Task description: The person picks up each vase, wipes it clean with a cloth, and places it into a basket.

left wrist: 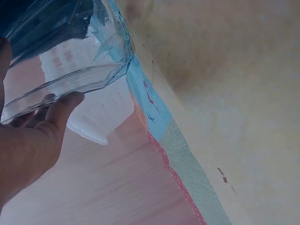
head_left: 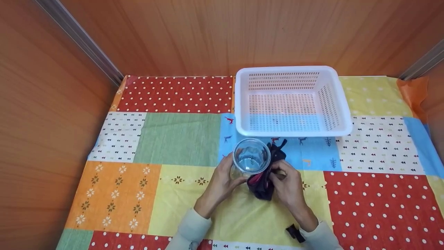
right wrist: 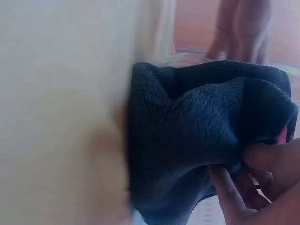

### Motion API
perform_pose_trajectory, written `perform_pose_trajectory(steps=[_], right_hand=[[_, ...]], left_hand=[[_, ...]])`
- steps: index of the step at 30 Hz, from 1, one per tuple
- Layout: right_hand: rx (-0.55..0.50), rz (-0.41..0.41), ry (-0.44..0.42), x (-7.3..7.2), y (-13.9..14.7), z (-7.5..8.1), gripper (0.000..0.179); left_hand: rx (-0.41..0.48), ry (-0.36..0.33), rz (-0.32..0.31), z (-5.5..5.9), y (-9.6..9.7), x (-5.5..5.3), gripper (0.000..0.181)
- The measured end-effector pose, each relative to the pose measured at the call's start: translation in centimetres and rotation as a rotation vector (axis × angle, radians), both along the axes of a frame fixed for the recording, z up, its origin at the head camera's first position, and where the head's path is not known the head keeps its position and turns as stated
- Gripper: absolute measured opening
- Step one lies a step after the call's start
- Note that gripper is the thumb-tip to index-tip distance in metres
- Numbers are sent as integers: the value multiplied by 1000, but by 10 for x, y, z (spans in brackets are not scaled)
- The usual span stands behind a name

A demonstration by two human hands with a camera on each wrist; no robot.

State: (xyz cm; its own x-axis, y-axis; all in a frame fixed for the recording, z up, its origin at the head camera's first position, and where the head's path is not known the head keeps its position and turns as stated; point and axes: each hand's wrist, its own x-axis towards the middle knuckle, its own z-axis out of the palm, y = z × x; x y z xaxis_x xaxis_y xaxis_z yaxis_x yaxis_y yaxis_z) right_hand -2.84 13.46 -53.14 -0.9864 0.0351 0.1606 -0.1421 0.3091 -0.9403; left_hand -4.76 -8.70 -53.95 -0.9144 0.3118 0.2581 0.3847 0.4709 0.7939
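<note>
My left hand grips a clear glass jar from its left side, thumb toward the front. The jar's round mouth faces up to the head camera. In the left wrist view the fingers lie along the glass rim. A dark plush cloth with a pinkish-red inner side is bunched against the jar's right side. Pinching it between thumb and fingers is my right hand. The right wrist view shows the cloth's folds close up, hiding the jar.
Just behind the jar stands a white perforated plastic basket. A patchwork tablecloth covers the table. Wood-grain panels rise at the back and both sides. Beside the right sleeve is a small black object.
</note>
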Motion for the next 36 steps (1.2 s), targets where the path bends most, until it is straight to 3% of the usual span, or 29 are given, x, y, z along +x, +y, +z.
perform_pose_trajectory(steps=[7, 20, 26, 36], right_hand=[[-8, -27, 65, -1, -5, 14, 21], [169, 2, -21, 1, 6, -17, 20], [109, -37, -24, 7, 3, -12, 19], [24, -114, 157, 20, -14, 5, 22]], left_hand=[[2, -6, 8, 0, 0, 0, 87], [2, -3, 8, 1, 0, 0, 88], [9, -24, 24, 1, 5, 3, 89], [-24, 147, 172, -5, 19, 11, 82]])
